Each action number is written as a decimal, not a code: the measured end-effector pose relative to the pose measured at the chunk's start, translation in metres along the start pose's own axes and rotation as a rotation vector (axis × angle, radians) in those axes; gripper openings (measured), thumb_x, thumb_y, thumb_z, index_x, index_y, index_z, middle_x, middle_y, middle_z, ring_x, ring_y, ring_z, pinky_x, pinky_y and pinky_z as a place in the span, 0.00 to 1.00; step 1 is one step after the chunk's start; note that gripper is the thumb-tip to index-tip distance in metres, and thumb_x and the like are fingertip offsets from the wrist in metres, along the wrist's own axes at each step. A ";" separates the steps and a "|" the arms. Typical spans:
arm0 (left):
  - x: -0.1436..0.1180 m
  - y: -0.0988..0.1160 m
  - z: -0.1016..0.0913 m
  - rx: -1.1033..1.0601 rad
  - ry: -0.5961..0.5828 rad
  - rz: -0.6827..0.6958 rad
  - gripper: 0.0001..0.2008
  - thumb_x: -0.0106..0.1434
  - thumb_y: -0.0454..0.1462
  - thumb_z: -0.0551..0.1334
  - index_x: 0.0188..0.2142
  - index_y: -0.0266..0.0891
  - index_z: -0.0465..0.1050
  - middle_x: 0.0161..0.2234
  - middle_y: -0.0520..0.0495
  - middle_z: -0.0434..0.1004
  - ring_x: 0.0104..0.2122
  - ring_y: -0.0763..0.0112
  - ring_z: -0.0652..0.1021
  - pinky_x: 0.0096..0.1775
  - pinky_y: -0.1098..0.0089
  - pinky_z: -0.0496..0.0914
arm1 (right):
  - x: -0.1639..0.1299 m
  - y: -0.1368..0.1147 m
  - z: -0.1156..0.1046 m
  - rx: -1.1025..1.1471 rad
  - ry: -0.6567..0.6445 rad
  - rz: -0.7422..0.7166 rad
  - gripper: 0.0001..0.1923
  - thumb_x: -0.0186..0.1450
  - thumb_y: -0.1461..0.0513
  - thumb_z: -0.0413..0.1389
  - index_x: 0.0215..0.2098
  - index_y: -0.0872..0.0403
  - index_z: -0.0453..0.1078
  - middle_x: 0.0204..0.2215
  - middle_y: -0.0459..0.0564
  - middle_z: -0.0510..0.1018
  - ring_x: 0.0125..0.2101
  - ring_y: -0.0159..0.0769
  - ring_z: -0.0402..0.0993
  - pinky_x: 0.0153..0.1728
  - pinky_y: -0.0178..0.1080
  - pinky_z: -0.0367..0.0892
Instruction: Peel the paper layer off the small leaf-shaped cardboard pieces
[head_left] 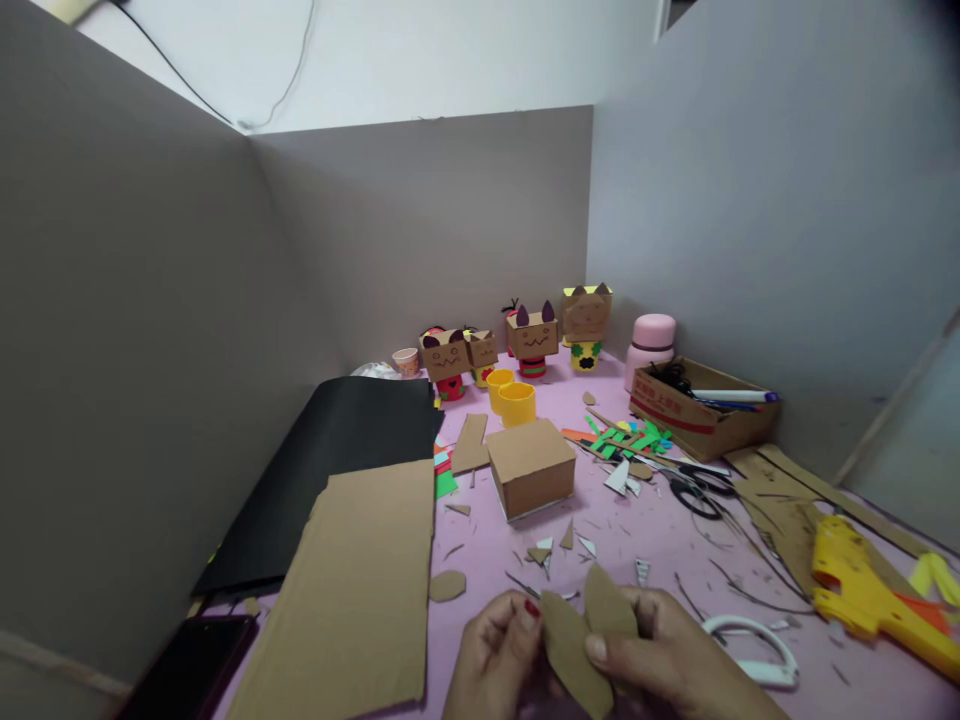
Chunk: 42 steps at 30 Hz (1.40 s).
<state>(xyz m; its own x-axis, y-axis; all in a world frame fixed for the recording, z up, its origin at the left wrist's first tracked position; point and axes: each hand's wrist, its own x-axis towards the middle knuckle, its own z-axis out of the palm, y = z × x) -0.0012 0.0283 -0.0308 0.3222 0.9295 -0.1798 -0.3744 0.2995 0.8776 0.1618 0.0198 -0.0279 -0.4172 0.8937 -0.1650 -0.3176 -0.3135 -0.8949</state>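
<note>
four finished box cats line the bench's far edge; a plain cardboard box waits mid-bench while left hand and right hand pinch two cut cardboard ears, unattached.

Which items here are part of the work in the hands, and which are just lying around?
In hand: cardboard cutouts, pinched by left hand and right hand.

Lying about: cardboard box, cardboard sheet, scissors, yellow glue gun, yellow cups, pink flask.
</note>
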 end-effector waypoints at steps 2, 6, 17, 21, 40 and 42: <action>-0.002 0.000 0.003 0.070 -0.023 -0.022 0.18 0.48 0.49 0.69 0.23 0.37 0.70 0.19 0.52 0.73 0.18 0.77 0.69 0.24 0.75 0.62 | -0.001 -0.001 0.003 0.105 0.038 -0.025 0.18 0.47 0.54 0.68 0.26 0.60 0.73 0.20 0.45 0.73 0.20 0.28 0.66 0.23 0.30 0.59; -0.004 0.005 0.007 0.183 -0.018 -0.025 0.17 0.49 0.48 0.69 0.22 0.36 0.70 0.18 0.52 0.74 0.17 0.79 0.69 0.22 0.76 0.61 | -0.002 -0.003 0.004 0.054 0.081 -0.061 0.20 0.47 0.52 0.68 0.26 0.60 0.72 0.18 0.43 0.71 0.18 0.25 0.63 0.19 0.28 0.56; -0.003 0.010 0.008 0.221 0.121 0.002 0.20 0.45 0.49 0.70 0.20 0.36 0.69 0.14 0.52 0.74 0.16 0.79 0.70 0.21 0.79 0.60 | 0.003 -0.001 0.002 0.160 0.137 -0.002 0.29 0.51 0.41 0.60 0.31 0.60 0.72 0.18 0.46 0.76 0.13 0.24 0.70 0.12 0.24 0.61; -0.002 0.011 0.007 0.216 0.123 0.015 0.19 0.45 0.49 0.71 0.21 0.36 0.70 0.15 0.51 0.75 0.15 0.78 0.70 0.21 0.78 0.60 | 0.003 -0.005 0.003 0.206 0.133 0.025 0.26 0.53 0.44 0.61 0.32 0.60 0.71 0.20 0.48 0.78 0.13 0.24 0.70 0.11 0.23 0.62; -0.003 0.011 0.009 0.213 0.136 0.026 0.18 0.46 0.48 0.70 0.22 0.36 0.69 0.16 0.52 0.75 0.16 0.79 0.69 0.22 0.78 0.60 | 0.000 -0.007 0.000 0.021 0.003 -0.097 0.28 0.47 0.43 0.64 0.29 0.60 0.72 0.20 0.45 0.75 0.16 0.22 0.67 0.16 0.25 0.60; -0.003 0.011 0.010 0.207 0.128 0.044 0.17 0.47 0.47 0.70 0.22 0.36 0.69 0.17 0.52 0.75 0.17 0.79 0.69 0.22 0.77 0.61 | 0.000 -0.007 -0.002 0.018 -0.016 -0.109 0.27 0.48 0.44 0.64 0.30 0.60 0.72 0.20 0.45 0.75 0.16 0.22 0.66 0.17 0.25 0.60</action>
<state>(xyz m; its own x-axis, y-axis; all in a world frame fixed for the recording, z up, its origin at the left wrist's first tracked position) 0.0025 0.0265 -0.0160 0.1915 0.9643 -0.1831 -0.1950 0.2202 0.9558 0.1653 0.0228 -0.0228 -0.3931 0.9175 -0.0607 -0.3767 -0.2209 -0.8996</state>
